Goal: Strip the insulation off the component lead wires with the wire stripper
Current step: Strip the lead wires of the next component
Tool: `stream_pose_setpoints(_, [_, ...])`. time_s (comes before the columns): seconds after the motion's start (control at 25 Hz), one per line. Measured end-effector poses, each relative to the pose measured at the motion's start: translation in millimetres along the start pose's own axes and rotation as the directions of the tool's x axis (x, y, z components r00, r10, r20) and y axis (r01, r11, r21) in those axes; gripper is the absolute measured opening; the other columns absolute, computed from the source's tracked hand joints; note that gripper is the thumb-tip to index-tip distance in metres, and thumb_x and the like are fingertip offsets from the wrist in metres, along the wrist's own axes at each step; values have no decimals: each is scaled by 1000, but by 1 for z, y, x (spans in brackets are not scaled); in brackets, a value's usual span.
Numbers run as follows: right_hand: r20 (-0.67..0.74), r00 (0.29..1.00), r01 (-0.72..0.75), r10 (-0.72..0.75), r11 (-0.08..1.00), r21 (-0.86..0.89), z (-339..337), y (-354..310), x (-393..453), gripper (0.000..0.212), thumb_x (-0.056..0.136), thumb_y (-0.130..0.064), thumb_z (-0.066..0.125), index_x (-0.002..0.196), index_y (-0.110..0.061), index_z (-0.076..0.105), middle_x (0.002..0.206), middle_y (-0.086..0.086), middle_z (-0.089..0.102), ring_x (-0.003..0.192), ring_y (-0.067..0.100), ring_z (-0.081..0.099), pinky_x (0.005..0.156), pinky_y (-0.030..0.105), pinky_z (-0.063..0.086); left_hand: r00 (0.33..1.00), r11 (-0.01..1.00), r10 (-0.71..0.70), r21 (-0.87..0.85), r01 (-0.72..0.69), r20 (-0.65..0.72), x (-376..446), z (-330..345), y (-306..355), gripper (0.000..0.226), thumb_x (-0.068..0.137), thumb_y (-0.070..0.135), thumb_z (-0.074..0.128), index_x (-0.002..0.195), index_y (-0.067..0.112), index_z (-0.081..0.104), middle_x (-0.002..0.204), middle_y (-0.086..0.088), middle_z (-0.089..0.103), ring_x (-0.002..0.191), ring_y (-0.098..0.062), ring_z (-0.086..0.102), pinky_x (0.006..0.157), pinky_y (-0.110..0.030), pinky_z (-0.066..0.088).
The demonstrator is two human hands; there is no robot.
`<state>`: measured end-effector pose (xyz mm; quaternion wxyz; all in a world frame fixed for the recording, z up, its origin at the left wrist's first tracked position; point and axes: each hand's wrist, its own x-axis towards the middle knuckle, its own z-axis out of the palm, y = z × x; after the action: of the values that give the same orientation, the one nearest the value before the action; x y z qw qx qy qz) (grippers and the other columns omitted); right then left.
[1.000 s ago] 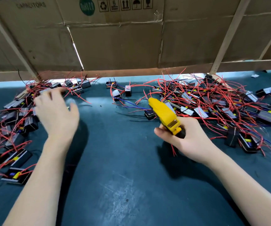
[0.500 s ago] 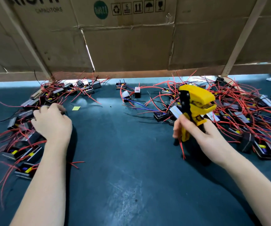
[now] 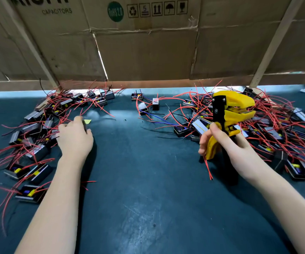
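Component lead wires sprawl red in 2 piles at either side of the bench, tangled around small black components. The right hand has its fingers clamped on the wire stripper, upright, head gaping (no wire in it). The left hand curls into the left pile; whether it grips anything I cannot tell. Pulling 1 lead may drag neighbours along.
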<state>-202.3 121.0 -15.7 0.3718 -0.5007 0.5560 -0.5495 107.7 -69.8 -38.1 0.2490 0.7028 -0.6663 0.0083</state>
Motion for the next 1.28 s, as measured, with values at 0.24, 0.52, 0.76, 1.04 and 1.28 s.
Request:
stream_pose_setpoints(0.24, [1, 1000, -12, 12, 1000, -12, 0, -1, 1, 64, 78, -61, 53, 84, 1, 64, 81, 22, 67, 69, 19, 67, 65, 19, 50, 980, 955, 163, -230, -185, -110, -18, -14, 36, 31, 87, 5, 59, 118, 12, 58, 107, -20, 70, 101, -46, 59, 85, -51, 46])
stream_pose_setpoints(0.52, [2, 999, -50, 50, 997, -59, 0, -1, 3, 64, 64, -83, 62, 73, -20, 68, 81, 14, 72, 81, 36, 64, 81, 41, 50, 831, 832, 554, -89, -548, 56, -78, 6, 105, 39, 86, 17, 64, 124, 23, 56, 107, 2, 71, 102, -27, 62, 85, -34, 28])
stream_pose_setpoints(0.76, [77, 991, -112, 114, 993, -24, -8, 5, 8, 74, 61, -83, 66, 77, -11, 68, 83, 16, 73, 82, 27, 71, 75, 27, 52, 781, 742, 623, -281, -608, -45, -73, -5, 101, 22, 83, 22, 72, 104, 24, 69, 99, 10, 71, 99, -18, 64, 87, -36, 27])
stream_pose_setpoints(1.04, [74, 988, -138, 138, 990, -2, -9, 12, 11, 66, 61, -82, 68, 75, -17, 71, 81, 16, 74, 83, 30, 72, 70, 23, 55, 790, 890, 223, -210, -404, -572, -61, -31, 94, 33, 84, 22, 58, 116, 20, 64, 128, 3, 59, 125, -25, 45, 103, -42, 25])
stream_pose_setpoints(1.28, [81, 987, -140, 139, 990, 3, -8, 6, 8, 59, 69, -74, 66, 76, -16, 71, 82, 16, 74, 82, 28, 72, 69, 21, 53, 786, 896, 322, -99, -434, -528, -50, -32, 83, 27, 80, 12, 56, 103, 16, 68, 125, -4, 60, 123, -31, 45, 101, -42, 25])
